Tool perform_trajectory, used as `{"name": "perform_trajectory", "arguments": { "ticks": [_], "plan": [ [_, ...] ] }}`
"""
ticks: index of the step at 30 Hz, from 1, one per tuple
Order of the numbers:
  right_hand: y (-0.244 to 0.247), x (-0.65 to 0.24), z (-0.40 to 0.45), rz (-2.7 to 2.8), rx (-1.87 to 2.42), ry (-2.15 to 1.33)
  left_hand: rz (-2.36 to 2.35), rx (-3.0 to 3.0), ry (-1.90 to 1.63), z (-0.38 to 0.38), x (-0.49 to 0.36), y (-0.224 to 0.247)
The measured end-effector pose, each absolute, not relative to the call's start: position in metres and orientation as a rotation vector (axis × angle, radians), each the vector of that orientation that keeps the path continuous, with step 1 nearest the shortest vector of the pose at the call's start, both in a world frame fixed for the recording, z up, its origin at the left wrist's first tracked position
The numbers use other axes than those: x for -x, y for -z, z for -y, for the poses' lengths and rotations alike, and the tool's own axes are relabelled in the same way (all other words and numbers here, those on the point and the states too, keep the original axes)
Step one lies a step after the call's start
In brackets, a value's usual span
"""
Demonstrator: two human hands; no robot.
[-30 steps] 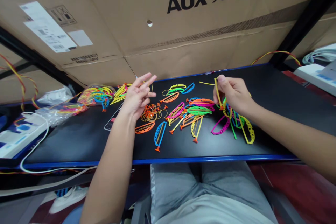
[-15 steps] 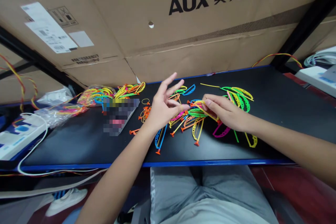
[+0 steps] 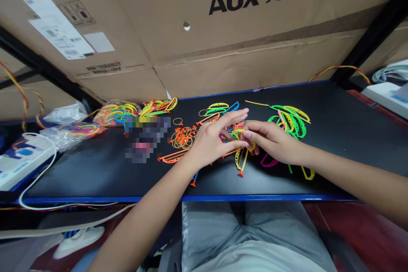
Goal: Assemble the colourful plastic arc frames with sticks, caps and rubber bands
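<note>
A yellow plastic toy bow (image 3: 239, 132) is pinched between the thumb and fingers of my right hand (image 3: 274, 139), partly hidden by them. My left hand (image 3: 216, 138) reaches over to it from the left. Its thumb and upper fingers are apart on either side of the yellow piece; whether they touch it I cannot tell. Beneath both hands lie several toy bows and suction-tipped arrows, among them a yellow arrow (image 3: 244, 162) with an orange cup. Left of my left hand is a pile of rubber bands and orange suction cups (image 3: 184, 137), beside an orange bow (image 3: 174, 157).
Green and yellow bows (image 3: 295, 121) lie to the right. Bagged bows (image 3: 116, 112) and a blurred-out flat item (image 3: 148, 138) are at the left. A large cardboard box (image 3: 197, 63) stands behind the black table (image 3: 344, 148). A white cable (image 3: 38, 193) hangs over the left edge.
My left hand has moved right and come together with my right hand at the yellow bow. The rubber-band pile and orange bow, partly covered before, now show more.
</note>
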State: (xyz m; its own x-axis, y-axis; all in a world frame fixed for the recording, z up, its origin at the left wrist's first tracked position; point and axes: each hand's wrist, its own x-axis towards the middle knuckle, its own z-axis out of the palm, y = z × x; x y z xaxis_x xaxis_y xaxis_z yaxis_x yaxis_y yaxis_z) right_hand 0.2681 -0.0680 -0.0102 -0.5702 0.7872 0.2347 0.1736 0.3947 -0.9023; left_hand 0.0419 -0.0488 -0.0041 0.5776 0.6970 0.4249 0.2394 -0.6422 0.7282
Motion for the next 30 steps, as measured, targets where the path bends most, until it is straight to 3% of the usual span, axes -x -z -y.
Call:
{"name": "perform_trajectory", "arguments": {
  "ticks": [23,30],
  "plan": [
    [0.009,-0.2653,0.0751,1.759,0.737,-1.311,-0.706,-1.701,-0.771,0.0456,-0.0448,0.0066],
    [0.0057,-0.2638,0.0746,1.578,0.628,-1.391,-0.68,-1.581,-0.562,0.0471,-0.0472,0.0033]
  ]
}}
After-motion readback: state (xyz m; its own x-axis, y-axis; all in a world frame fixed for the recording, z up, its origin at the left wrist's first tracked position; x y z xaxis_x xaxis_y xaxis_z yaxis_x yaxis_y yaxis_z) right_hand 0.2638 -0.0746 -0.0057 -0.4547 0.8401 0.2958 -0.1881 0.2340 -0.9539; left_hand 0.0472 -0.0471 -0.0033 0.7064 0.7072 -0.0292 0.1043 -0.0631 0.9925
